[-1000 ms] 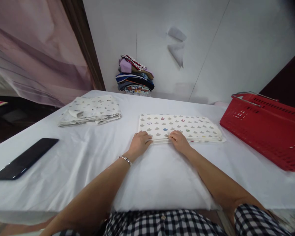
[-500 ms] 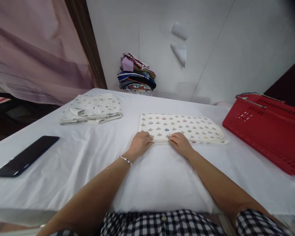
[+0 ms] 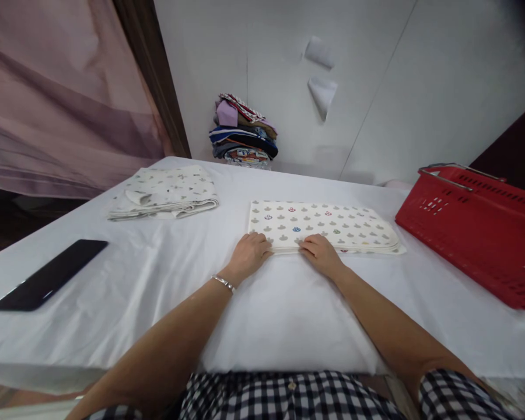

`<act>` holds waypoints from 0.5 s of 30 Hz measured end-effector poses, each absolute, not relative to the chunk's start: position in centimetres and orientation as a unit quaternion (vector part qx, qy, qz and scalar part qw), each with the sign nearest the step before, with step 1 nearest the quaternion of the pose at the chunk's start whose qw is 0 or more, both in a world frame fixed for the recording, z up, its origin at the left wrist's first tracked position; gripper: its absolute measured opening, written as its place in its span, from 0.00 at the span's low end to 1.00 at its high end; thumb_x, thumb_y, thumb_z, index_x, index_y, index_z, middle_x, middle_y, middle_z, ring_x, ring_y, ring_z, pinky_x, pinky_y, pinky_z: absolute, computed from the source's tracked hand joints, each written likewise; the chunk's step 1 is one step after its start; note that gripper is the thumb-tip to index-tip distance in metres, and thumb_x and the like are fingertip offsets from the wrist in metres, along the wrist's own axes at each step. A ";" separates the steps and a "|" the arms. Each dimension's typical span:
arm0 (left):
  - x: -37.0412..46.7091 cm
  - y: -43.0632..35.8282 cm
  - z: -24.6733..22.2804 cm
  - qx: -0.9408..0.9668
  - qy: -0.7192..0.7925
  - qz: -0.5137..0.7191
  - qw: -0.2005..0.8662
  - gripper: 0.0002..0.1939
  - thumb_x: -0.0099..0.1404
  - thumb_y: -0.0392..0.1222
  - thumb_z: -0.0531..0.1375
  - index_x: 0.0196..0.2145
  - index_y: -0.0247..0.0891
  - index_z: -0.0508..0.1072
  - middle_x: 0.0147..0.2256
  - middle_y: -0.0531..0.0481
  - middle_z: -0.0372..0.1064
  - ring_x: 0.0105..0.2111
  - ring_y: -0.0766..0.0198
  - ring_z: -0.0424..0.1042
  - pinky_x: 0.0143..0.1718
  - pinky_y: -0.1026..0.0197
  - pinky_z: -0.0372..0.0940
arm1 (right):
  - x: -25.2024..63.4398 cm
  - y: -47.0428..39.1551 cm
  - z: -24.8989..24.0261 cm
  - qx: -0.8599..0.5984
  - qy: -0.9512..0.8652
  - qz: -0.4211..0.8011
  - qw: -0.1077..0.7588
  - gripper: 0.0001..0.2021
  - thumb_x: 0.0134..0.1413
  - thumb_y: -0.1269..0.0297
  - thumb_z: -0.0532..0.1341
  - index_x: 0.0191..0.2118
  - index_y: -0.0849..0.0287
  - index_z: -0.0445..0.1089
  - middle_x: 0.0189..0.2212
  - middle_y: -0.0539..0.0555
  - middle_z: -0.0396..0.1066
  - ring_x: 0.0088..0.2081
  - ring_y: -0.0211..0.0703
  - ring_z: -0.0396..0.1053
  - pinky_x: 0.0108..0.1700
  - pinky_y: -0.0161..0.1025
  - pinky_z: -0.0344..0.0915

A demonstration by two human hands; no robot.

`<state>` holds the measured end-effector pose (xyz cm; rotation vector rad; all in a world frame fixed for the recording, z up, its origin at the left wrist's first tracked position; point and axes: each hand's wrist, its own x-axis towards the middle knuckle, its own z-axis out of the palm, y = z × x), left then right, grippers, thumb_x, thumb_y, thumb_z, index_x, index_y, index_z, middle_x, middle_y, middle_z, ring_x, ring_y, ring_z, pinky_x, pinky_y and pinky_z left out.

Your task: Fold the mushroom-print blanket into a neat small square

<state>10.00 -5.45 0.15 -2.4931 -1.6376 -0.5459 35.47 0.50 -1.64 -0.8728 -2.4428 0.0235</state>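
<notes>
A white cloth with small grey and coloured prints lies folded flat in several layers on the table. My left hand grips its near edge close to the left corner, with the fingers on top. My right hand pinches the same edge a little further right, near the middle. Both thumbs are mostly hidden at the fold. Beyond my right hand, the cloth's rounded right end lies loose on the table.
Another folded printed cloth lies at the back left of the white-covered table. In front of it is a black flat object. A red basket stands at the right. Stacked clothes rise behind the far edge.
Both hands keep their hold on the cloth's near edge, which has hardly moved. The paper on the wall has shifted slightly, and so has the curtain at the left.
</notes>
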 end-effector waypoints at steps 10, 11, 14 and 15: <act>10.1 -5.6 0.3 -0.811 -0.565 -0.143 0.047 0.12 0.67 0.42 0.53 0.29 0.38 0.73 0.33 0.47 0.69 0.38 0.59 0.65 0.36 0.58 0.57 | 35.4 -0.1 -1.2 -0.355 -0.903 0.039 0.239 0.14 0.61 0.64 0.52 0.40 0.56 0.75 0.37 0.58 0.71 0.40 0.47 0.65 0.43 0.45 0.63; 10.2 -5.7 0.4 -0.810 -0.568 -0.138 0.046 0.12 0.67 0.42 0.53 0.29 0.38 0.73 0.33 0.47 0.69 0.38 0.59 0.65 0.36 0.58 0.57 | 35.4 -0.1 -0.8 -0.366 -0.898 0.058 0.236 0.13 0.60 0.64 0.53 0.40 0.56 0.75 0.37 0.57 0.71 0.40 0.47 0.65 0.43 0.45 0.63; 10.6 -6.1 0.7 -0.808 -0.575 -0.123 0.044 0.12 0.67 0.41 0.53 0.30 0.37 0.73 0.34 0.46 0.69 0.39 0.59 0.65 0.37 0.58 0.59 | 34.7 0.5 0.7 -0.396 -0.879 0.143 0.223 0.12 0.58 0.61 0.54 0.38 0.53 0.76 0.36 0.54 0.72 0.39 0.45 0.68 0.41 0.42 0.65; 10.8 -6.2 0.8 -0.806 -0.578 -0.118 0.044 0.11 0.67 0.40 0.53 0.31 0.37 0.73 0.34 0.46 0.69 0.39 0.59 0.66 0.38 0.58 0.59 | 34.2 1.0 1.3 -0.401 -0.873 0.168 0.223 0.12 0.57 0.60 0.55 0.37 0.53 0.76 0.36 0.53 0.72 0.38 0.44 0.68 0.40 0.42 0.65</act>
